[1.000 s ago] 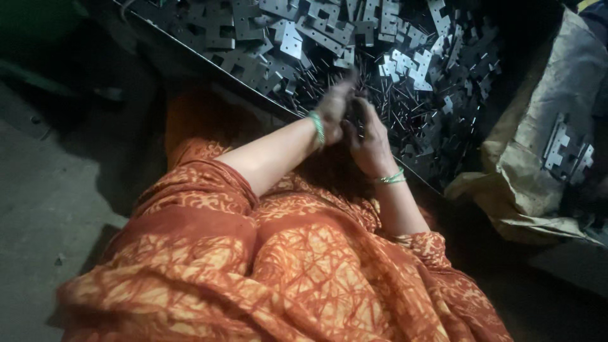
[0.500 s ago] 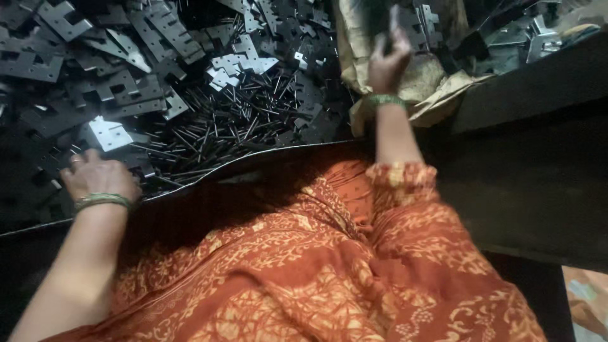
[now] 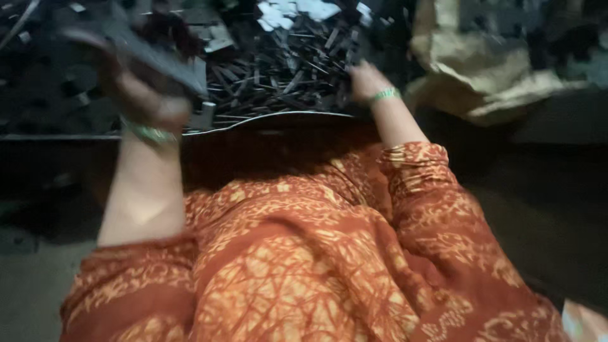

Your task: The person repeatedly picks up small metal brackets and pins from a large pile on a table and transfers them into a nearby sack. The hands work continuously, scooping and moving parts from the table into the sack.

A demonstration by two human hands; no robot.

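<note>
Looking down over our lap, we are seeing both our hands up at the edge of a big heap of dark metal parts point(image 3: 278, 69). Our left hand point(image 3: 142, 95) is raised and blurred, its fingers curling round a flat dark metal plate point(image 3: 158, 57) that is slanting from upper left down to the right; the grip is looking closed on it, though the blur is hiding how the fingertips are sitting. A green bangle point(image 3: 149, 134) is circling that wrist.

Our right hand point(image 3: 364, 79) is reaching into the near right side of the heap, among thin dark metal strips point(image 3: 272, 82) lying criss-cross. Its fingers are bending down into the strips and touching them; we cannot tell whether they are gripping anything, since the fingertips are buried and blurred. A green bangle point(image 3: 384, 95) is sitting on this wrist too.

Pale metal pieces point(image 3: 297, 9) are lying at the far side of the heap. A crumpled tan sack point(image 3: 487, 76) is slumping just to the right of our right hand. Our orange patterned garment point(image 3: 316, 253) is filling the lower part of the view.
</note>
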